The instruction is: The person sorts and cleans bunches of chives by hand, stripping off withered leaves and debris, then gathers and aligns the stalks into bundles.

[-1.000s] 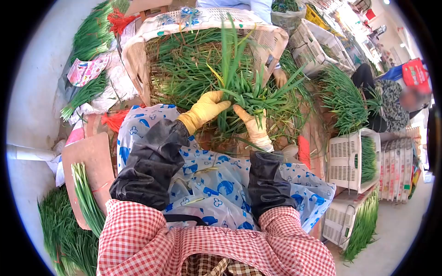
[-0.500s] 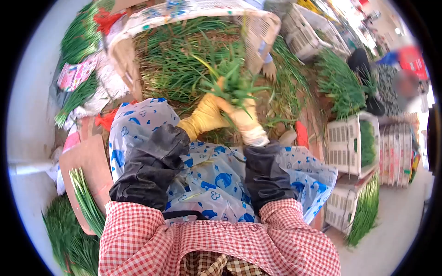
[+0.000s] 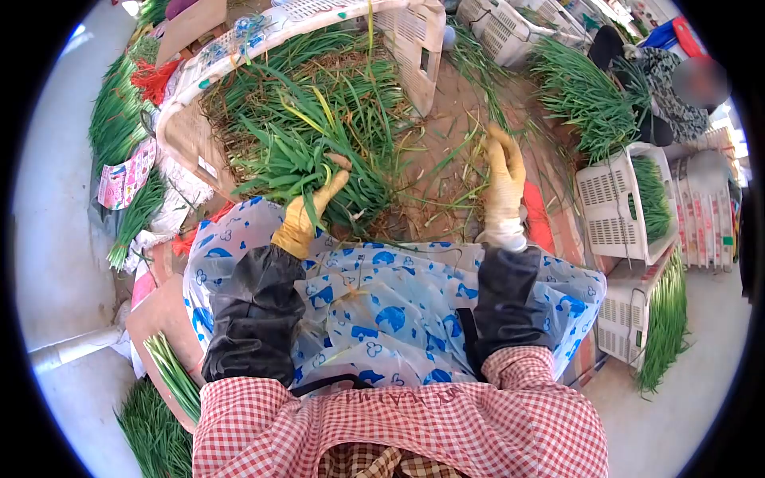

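Note:
My left hand (image 3: 309, 211), in a yellow glove with a fingertip showing through, is closed around a bunch of green chives (image 3: 299, 163). Its leaves fan up and to the left over the chives heaped in the large white crate (image 3: 179, 131) in front of me. My right hand (image 3: 504, 179), in a paler yellow glove, is off to the right over the brown floor, fingers stretched out and nothing visible in them. Loose green scraps (image 3: 454, 179) lie beside it. Across my lap spreads a plastic sheet with blue prints (image 3: 390, 319).
At left, cut chives (image 3: 171, 370) lie on a brown board (image 3: 147, 307). White crates (image 3: 610, 211) holding chives stand at right. Beyond them is another person (image 3: 669, 88), near a large chive pile (image 3: 586, 99). A red strip (image 3: 538, 219) lies right of my right hand.
My hands were together at the bunch and are now apart. The left has carried the chives left and lower; the right has let go and moved right.

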A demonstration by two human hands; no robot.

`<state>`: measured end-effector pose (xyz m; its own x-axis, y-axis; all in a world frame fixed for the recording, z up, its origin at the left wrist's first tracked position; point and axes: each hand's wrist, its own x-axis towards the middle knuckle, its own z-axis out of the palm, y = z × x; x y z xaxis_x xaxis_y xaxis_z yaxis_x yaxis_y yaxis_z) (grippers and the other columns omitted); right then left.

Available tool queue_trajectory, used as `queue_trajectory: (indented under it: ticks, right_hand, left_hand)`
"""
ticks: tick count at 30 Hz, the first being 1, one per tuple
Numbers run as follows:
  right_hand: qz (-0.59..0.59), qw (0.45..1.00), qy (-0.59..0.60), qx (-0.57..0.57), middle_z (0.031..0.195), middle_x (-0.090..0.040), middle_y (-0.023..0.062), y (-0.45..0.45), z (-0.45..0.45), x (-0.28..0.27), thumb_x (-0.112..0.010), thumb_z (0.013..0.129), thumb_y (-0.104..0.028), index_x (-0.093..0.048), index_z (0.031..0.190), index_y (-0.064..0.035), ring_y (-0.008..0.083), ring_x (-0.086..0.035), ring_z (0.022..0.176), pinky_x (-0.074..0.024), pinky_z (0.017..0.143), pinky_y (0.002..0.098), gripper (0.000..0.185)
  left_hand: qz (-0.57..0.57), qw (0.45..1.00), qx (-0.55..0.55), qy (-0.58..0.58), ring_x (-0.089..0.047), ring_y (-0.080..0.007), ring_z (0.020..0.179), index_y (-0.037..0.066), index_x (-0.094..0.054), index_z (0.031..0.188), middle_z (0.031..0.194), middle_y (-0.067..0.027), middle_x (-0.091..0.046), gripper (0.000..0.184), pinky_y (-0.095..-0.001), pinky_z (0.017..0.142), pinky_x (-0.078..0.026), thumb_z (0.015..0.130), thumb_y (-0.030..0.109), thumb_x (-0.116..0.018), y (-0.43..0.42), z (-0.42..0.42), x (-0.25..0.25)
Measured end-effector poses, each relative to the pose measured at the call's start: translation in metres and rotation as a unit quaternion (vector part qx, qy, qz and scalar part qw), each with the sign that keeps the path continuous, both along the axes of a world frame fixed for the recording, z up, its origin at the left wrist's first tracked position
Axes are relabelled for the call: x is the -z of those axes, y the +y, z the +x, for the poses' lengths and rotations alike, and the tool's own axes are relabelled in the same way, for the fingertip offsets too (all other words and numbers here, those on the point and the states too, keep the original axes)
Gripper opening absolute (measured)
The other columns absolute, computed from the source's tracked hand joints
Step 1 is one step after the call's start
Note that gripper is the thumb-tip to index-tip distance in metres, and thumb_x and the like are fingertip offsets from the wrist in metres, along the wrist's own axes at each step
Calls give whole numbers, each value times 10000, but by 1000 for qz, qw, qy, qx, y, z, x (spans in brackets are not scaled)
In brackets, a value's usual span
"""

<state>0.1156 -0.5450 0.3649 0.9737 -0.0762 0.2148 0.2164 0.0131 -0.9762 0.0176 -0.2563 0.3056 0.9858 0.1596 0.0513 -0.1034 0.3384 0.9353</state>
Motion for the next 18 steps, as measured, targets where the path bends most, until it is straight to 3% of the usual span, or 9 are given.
queue_trajectory:
  ticks: [3,4,6,8,10,11,13,15,18]
  right_hand:
    - [-56,995,76,18,1132,-619,100,-46,31,96,-633,868,-187,-587,1182,-34,176,-589,995,-468,863,297,353]
    - [-186,981,47,12,1137,-615,127,-46,38,117,-660,831,-227,-580,1199,-40,223,-582,1039,-451,907,329,420]
    - [-392,920,-2,-19,1166,-592,182,-33,48,128,-709,736,-309,-556,1241,-54,329,-579,1065,-442,944,388,586]
    - [-442,889,94,-72,1253,-566,173,-6,69,159,-675,750,-249,-547,1248,-55,315,-574,1100,-442,947,375,550]
    - [-453,877,131,-90,1272,-563,169,24,71,173,-663,754,-195,-552,1242,-51,299,-574,1112,-443,946,363,521]
    - [-352,896,181,-199,1277,-565,155,37,68,172,-635,752,-119,-569,1218,-50,285,-566,1126,-436,953,351,476]
    - [-142,917,256,-272,1245,-586,107,71,39,145,-543,732,81,-619,1126,-47,246,-535,1151,-408,980,325,422]
    - [88,909,229,-336,1192,-598,86,92,11,144,-477,745,129,-606,1116,-22,227,-526,1141,-401,997,318,420]
    - [408,827,236,-305,1026,-634,13,132,-56,46,-532,970,-252,-549,1250,-68,166,-604,893,-508,762,279,336]
  left_hand:
    - [198,978,1,-70,-589,-185,1003,15,-606,1055,1091,-82,-623,188,-326,914,-467,914,137,-626,-7,-9,-28]
    - [-186,980,66,6,-586,-187,1001,13,-600,1069,1112,-83,-612,200,-329,922,-464,907,126,-631,-3,-9,-6]
    - [-539,830,117,83,-584,-188,998,10,-594,1083,1133,-85,-601,214,-331,929,-461,901,115,-637,1,-9,12]
    - [-200,970,129,55,-553,-247,1059,2,-516,1174,1203,-129,-543,274,-395,974,-447,937,130,-565,-3,-7,-13]
    - [165,978,126,24,-523,-306,1120,-7,-438,1265,1273,-174,-485,334,-460,1019,-433,973,145,-494,-11,-6,-39]
    - [342,932,120,8,-508,-336,1151,-11,-399,1311,1307,-197,-455,364,-492,1041,-426,991,152,-458,-16,-7,-44]
    - [128,983,36,128,-536,-220,1133,19,-432,1299,1219,-104,-557,464,-399,984,-469,900,138,-637,-29,-14,-47]
    - [179,981,69,9,-540,-151,1120,49,-449,1309,1213,-47,-569,578,-354,961,-478,815,120,-740,-33,-14,-62]
    - [-239,961,108,84,-536,-188,1121,73,-322,1445,1359,-77,-461,726,-337,945,-465,836,121,-714,-36,-3,-23]
